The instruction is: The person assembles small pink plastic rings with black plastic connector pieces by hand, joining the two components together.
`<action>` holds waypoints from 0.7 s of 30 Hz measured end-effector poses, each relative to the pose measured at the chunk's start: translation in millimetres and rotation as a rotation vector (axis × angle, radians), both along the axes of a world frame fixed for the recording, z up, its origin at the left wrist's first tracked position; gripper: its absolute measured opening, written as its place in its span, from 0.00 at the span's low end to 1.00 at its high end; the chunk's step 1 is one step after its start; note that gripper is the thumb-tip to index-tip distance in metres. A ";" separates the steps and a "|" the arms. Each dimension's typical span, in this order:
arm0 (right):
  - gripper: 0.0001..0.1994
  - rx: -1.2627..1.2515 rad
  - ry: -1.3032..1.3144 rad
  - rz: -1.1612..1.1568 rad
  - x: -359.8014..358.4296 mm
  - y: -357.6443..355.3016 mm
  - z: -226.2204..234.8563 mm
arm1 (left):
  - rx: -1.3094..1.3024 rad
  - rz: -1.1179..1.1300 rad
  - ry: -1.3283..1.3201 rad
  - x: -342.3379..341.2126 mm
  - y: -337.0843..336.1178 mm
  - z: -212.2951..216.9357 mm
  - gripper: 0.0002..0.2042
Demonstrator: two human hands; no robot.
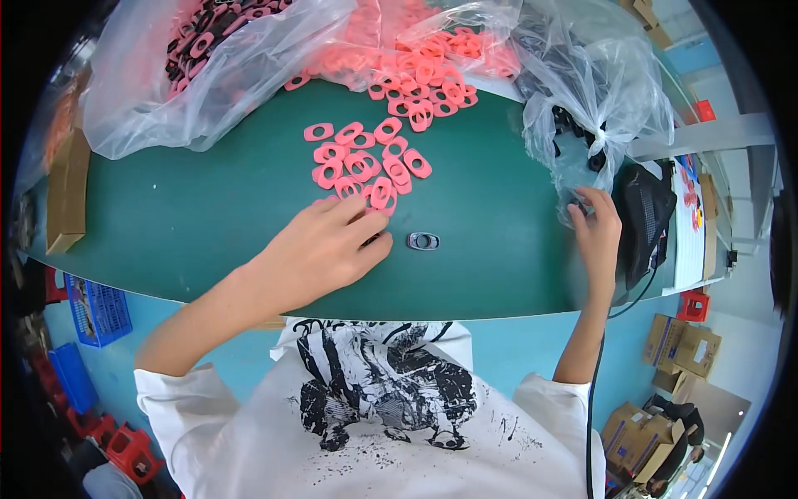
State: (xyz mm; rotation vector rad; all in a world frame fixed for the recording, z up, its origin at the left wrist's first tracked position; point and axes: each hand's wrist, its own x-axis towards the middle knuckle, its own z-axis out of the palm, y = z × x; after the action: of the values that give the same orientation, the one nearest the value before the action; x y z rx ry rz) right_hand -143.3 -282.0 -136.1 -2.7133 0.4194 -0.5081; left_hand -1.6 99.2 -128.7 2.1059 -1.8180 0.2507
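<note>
Left hand [327, 247] is resting at pink oval plastic rings [368, 177], right hand [600, 230] at clear plastic bag [605, 76], grips unclear; dark-grey oval plastic-looking piece [423, 242] is lying left-to-right, mid-frame, nearer left hand.

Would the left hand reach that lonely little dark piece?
Probably yes: the dark piece lies just right of the left hand on the green table, and nothing seems in the way.
</note>
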 end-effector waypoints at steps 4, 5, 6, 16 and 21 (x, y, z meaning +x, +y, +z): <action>0.12 -0.034 0.010 0.022 -11.3 4.8 4.3 | 0.070 -0.088 -0.028 3.9 -0.9 -1.9 0.11; 0.12 -0.027 0.009 0.026 -11.2 15.2 7.3 | 0.102 -0.094 -0.044 3.9 0.4 -1.2 0.11; 0.11 0.043 -0.048 0.087 -11.7 33.9 12.0 | 0.109 -0.090 -0.044 2.1 2.7 0.4 0.11; 0.16 0.168 -0.046 0.514 25.9 98.2 -13.6 | 0.096 0.050 0.213 -19.4 6.0 -2.3 0.12; 0.21 0.309 -0.015 0.498 28.7 97.1 2.2 | 0.081 0.110 0.220 -24.4 6.6 -1.9 0.12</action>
State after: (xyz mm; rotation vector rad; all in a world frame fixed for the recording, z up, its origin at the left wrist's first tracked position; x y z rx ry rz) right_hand -114.6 -184.9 -133.9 -2.3873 -0.1730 -0.2926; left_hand -25.9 105.8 -130.6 2.1938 -1.6137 -0.0284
